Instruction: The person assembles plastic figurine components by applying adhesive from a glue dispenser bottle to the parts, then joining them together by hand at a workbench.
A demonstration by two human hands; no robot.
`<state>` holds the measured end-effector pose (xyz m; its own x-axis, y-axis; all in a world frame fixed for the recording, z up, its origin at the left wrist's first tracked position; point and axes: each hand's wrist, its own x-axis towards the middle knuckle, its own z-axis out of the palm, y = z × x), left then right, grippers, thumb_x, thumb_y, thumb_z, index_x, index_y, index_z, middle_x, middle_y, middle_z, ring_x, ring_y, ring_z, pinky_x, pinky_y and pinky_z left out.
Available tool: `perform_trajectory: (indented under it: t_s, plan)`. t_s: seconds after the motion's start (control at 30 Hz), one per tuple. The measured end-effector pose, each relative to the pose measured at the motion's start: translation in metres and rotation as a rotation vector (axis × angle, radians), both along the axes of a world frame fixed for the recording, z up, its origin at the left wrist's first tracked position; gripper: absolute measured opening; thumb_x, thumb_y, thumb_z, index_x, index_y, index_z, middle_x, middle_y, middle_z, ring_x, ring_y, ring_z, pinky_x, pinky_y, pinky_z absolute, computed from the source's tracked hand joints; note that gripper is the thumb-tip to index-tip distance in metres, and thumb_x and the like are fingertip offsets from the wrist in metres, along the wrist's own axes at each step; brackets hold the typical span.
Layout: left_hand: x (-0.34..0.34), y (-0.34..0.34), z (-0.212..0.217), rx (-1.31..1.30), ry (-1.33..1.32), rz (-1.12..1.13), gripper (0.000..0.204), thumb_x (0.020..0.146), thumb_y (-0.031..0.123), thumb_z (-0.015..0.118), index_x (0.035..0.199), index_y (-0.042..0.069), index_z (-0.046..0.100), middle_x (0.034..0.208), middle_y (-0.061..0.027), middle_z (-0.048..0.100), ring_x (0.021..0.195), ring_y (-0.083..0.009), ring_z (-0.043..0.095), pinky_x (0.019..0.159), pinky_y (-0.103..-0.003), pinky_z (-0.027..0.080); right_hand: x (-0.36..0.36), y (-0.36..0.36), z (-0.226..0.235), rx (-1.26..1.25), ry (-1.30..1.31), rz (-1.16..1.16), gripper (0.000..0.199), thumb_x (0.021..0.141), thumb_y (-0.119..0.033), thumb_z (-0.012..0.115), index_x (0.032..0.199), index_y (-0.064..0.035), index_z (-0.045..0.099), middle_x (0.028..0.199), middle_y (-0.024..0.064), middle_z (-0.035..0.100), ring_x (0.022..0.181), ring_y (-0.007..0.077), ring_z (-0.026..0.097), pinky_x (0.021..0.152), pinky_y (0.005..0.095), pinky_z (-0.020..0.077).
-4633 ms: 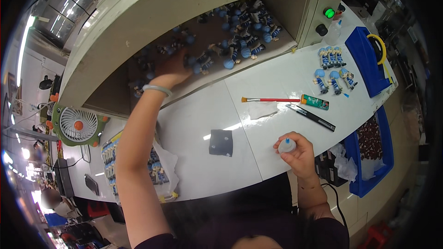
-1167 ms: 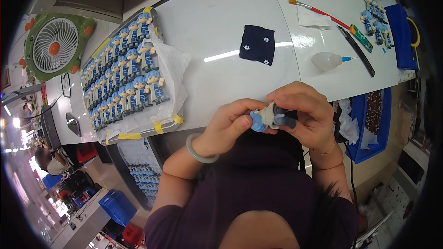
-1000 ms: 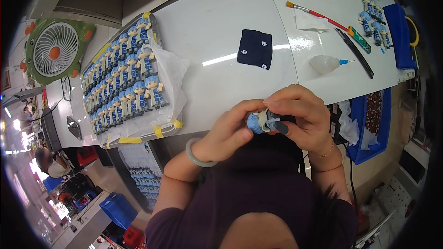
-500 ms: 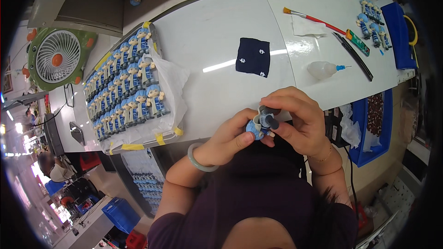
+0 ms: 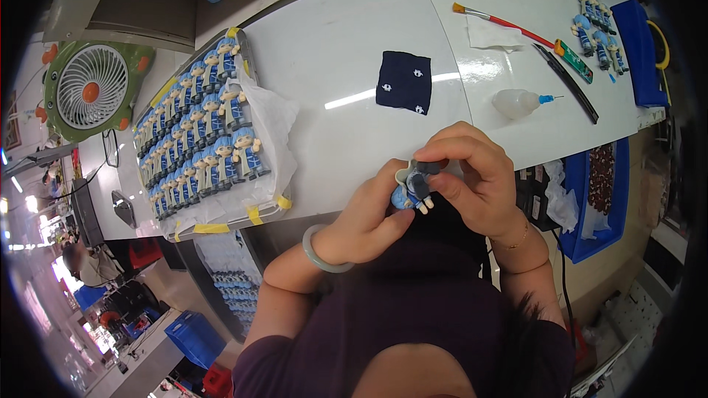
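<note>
A small blue-haired figurine (image 5: 403, 197) is tilted on its side between my two hands, in front of my chest. My left hand (image 5: 367, 215), with a pale bangle on its wrist, closes around the figurine's head end. Thumb and fingers of my right hand (image 5: 478, 186) pinch its dark feet. Part of the figurine's body is hidden by my fingers. Beyond my hands, a dark navy cloth (image 5: 404, 82) with small white figures lies flat on the white table (image 5: 332, 44).
At left stand a taped tray (image 5: 221, 228) of similar figurines and a green fan (image 5: 90, 93). To the right lie a squeeze bottle (image 5: 515, 103) with a needle tip, a red-handled brush (image 5: 509, 23), black tweezers (image 5: 566, 82), a green cutter (image 5: 575, 60) and blue bins (image 5: 590, 239).
The figurine has turned between my fingers, so its feet point less toward me and its small hands show more. Both hands have shifted slightly.
</note>
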<state>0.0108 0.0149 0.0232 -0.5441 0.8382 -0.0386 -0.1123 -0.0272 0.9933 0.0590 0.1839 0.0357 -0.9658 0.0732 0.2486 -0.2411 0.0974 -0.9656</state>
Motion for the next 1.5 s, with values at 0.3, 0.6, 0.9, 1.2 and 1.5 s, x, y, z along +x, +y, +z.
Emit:
perform_trajectory:
  t_s: [0.3,0.6,0.9,1.2,1.5]
  plan:
    - [-0.003,0.003,0.000,-0.158,0.474,0.137,0.029,0.065,-0.001,0.048,0.094,0.001,0.046,0.072,-0.0110,0.050,0.059,-0.0286,0.050,0.054,-0.031,0.041,0.009,-0.001,0.000,0.205,0.154,-0.153,0.022,0.073,-0.003,0.060,0.095,-0.0013,0.057,0.083,0.0096,0.057,0.073,0.0205,0.055,0.065,0.0283,0.0451]
    - [-0.009,0.002,-0.005,-0.085,0.351,0.235,0.019,0.070,0.004,0.042,0.088,-0.001,0.044,0.072,-0.0077,0.046,0.059,-0.0141,0.042,0.055,-0.023,0.037,0.032,0.052,-0.026,0.179,0.213,-0.863,0.052,0.073,-0.007,0.054,0.122,-0.0004,0.035,0.112,0.0124,0.045,0.096,0.0176,0.043,0.082,0.0284,0.0350]
    - [-0.008,0.000,-0.010,-0.155,0.360,0.251,0.022,0.069,0.002,0.042,0.091,-0.001,0.043,0.072,-0.0065,0.047,0.059,-0.0126,0.043,0.056,-0.023,0.038,0.014,0.060,-0.014,0.467,-0.178,-0.598,0.051,0.069,-0.010,0.061,0.118,-0.0060,0.045,0.105,0.0091,0.053,0.098,0.0163,0.048,0.082,0.0261,0.0362]
    - [-0.007,-0.002,-0.009,-0.108,0.233,0.318,0.025,0.069,0.000,0.041,0.093,0.000,0.040,0.079,-0.0056,0.044,0.064,-0.0108,0.039,0.060,-0.021,0.037,0.013,0.058,-0.023,0.271,-0.197,-0.513,0.024,0.077,-0.007,0.057,0.100,-0.0023,0.055,0.096,0.0075,0.058,0.081,0.0123,0.052,0.071,0.0225,0.0411]
    - [-0.007,-0.003,-0.012,-0.030,0.196,0.305,0.034,0.063,-0.004,0.034,0.096,-0.002,0.037,0.083,-0.0083,0.042,0.069,-0.0110,0.038,0.062,-0.022,0.037,0.014,0.058,-0.021,0.259,-0.192,-0.515,0.025,0.076,-0.006,0.057,0.100,-0.0012,0.055,0.095,0.0081,0.059,0.086,0.0138,0.053,0.076,0.0234,0.0405]
